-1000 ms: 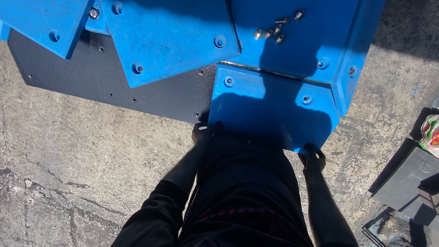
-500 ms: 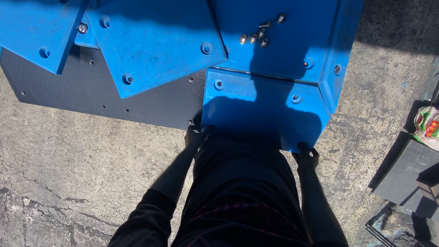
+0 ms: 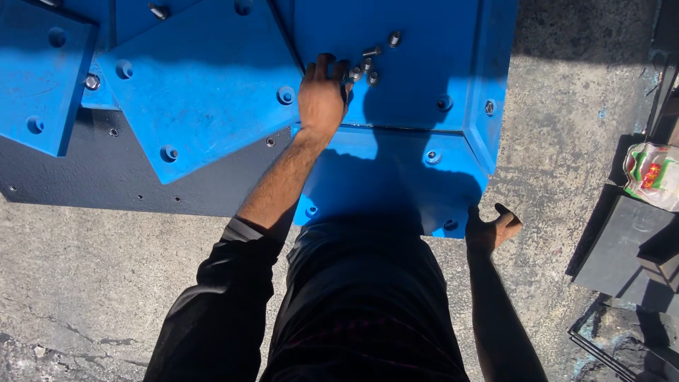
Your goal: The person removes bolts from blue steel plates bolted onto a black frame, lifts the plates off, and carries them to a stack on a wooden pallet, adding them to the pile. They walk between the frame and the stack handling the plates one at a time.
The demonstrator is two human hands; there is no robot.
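The flat bolted plastic panels (image 3: 205, 106) are bright blue, dotted with round recessed holes. Beneath them a metal sheet (image 3: 78, 184) is dark grey-black. The small loose bolts (image 3: 369, 65) are dull silver-grey. The rough concrete floor (image 3: 92, 283) is mottled grey. The long sleeve (image 3: 219, 304) is black. The crumpled plastic wrapper (image 3: 651, 173) shows white, green and red.

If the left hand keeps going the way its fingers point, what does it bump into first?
Most likely the little pile of metal bolts lying on the blue panel; the left hand already has its fingers right beside them.
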